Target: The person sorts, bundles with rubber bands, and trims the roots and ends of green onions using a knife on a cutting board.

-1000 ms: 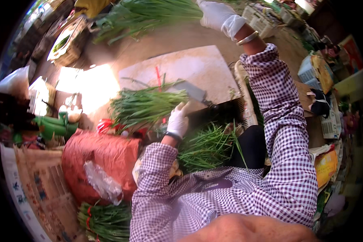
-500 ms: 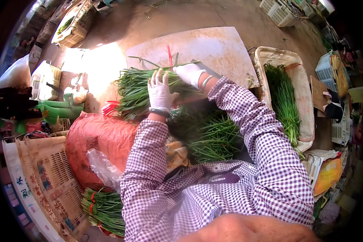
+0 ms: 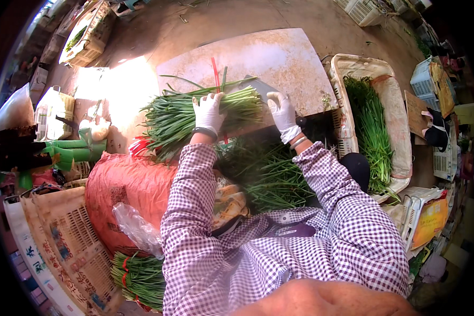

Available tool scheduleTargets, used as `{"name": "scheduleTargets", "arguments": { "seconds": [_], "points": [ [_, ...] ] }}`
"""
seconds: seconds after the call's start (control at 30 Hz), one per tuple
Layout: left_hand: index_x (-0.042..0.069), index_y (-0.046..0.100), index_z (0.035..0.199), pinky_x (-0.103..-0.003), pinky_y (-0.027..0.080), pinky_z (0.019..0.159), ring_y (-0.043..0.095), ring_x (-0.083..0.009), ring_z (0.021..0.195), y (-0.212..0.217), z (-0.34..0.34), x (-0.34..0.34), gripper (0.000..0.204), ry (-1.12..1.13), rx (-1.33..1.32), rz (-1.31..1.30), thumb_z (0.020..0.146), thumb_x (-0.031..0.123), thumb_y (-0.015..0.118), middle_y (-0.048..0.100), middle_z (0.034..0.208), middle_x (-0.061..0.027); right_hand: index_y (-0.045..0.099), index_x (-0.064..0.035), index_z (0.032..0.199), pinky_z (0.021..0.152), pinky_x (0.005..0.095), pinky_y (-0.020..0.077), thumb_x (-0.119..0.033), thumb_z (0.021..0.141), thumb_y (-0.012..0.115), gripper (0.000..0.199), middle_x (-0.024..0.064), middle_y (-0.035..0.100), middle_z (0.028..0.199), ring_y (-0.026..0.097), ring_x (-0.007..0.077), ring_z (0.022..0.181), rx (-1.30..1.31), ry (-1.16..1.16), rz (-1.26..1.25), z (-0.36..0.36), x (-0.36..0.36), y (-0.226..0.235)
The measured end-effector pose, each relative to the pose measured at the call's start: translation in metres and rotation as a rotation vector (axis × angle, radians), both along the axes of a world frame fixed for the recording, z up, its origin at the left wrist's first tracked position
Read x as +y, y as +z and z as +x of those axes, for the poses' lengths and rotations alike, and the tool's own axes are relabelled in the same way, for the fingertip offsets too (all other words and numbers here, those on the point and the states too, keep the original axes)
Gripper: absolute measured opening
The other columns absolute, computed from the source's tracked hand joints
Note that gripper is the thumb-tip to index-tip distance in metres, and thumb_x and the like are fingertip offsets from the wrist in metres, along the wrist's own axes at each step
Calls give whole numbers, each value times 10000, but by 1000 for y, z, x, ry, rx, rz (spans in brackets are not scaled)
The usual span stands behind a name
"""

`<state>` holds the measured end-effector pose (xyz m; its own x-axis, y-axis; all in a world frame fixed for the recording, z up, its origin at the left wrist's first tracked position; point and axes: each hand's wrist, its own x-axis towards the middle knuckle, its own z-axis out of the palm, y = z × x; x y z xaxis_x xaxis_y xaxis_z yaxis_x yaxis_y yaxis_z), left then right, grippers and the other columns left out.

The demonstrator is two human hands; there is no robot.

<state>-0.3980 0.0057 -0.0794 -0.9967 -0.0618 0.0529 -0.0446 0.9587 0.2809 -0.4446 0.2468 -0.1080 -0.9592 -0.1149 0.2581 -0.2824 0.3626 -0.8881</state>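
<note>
Chives, one loose bundle point(image 3: 195, 113): lies flat on the pale board point(image 3: 279, 58), long axis running left to right across the person's front, leaf tips fanning out past the board's left edge, cut ends toward the right near the knife. A red tie strip point(image 3: 215, 71) shows above it on the board.

Left hand point(image 3: 207, 111): white glove, palm down, fingers spread wide and pressed on the bundle's middle; it pins the bundle and closes round nothing.

Right hand point(image 3: 282, 113): white glove, just right of the bundle's cut ends, curled at the handle end of a broad knife point(image 3: 263, 87) whose blade lies on the board beside those ends. Whether the fingers are fully closed on the handle cannot be told.

Relation of note: the bundle sits directly under the left hand and to the left of the right hand; the left hand is the nearer, being in contact, while the right hand meets the bundle only at its end.

Second heap of chives point(image 3: 271, 171): lower down, between the board and the person's checked shirt.

White crate point(image 3: 400, 131): right of the board, with more chives laid lengthways in it.

Red mesh sack point(image 3: 124, 189): left of the person's left arm.

Tied chive bunches point(image 3: 139, 274): below the sack.
</note>
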Motion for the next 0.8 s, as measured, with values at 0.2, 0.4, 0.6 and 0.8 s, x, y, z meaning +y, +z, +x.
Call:
{"name": "scheduleTargets", "arguments": {
  "seconds": [0.2, 0.4, 0.6, 0.8],
  "points": [
    [202, 523, 1230, -589, 228, 1119, 488, -271, 1193, 7, -6, -2, 534, 25, 20, 30, 748, 194, 753, 552, 1200, -55, 690, -67, 946, 813, 394, 482, -111, 772, 726, 184, 117, 624, 940, 600, 300, 915, 109, 163, 288, 45, -15, -7],
    [221, 426, 1363, -651, 139, 1128, 357, -294, 1345, -17, -1, 4, 742, -27, -52, 69, 709, 295, 768, 435, 1401, -58, 699, -92, 941, 860, 416, 476, -163, 733, 735, 223, 121, 624, 992, 585, 319, 964, 160, 136, 527, 41, -26, -22],
    [222, 394, 1409, -652, 125, 1136, 300, -295, 1387, -7, -7, 7, 990, -27, -123, 87, 555, 439, 847, 392, 1449, -64, 659, -117, 892, 780, 412, 507, -156, 753, 703, 151, 94, 629, 910, 613, 304, 886, 231, 195, 562, 20, -23, -28],
    [237, 448, 1362, -647, 151, 1132, 320, -279, 1377, -14, -15, 11, 905, 44, -150, 60, 581, 455, 850, 419, 1430, -37, 629, -135, 861, 725, 402, 511, -158, 761, 706, 129, 75, 593, 831, 622, 273, 823, 285, 207, 545, 12, -21, -22]
  ]
}}
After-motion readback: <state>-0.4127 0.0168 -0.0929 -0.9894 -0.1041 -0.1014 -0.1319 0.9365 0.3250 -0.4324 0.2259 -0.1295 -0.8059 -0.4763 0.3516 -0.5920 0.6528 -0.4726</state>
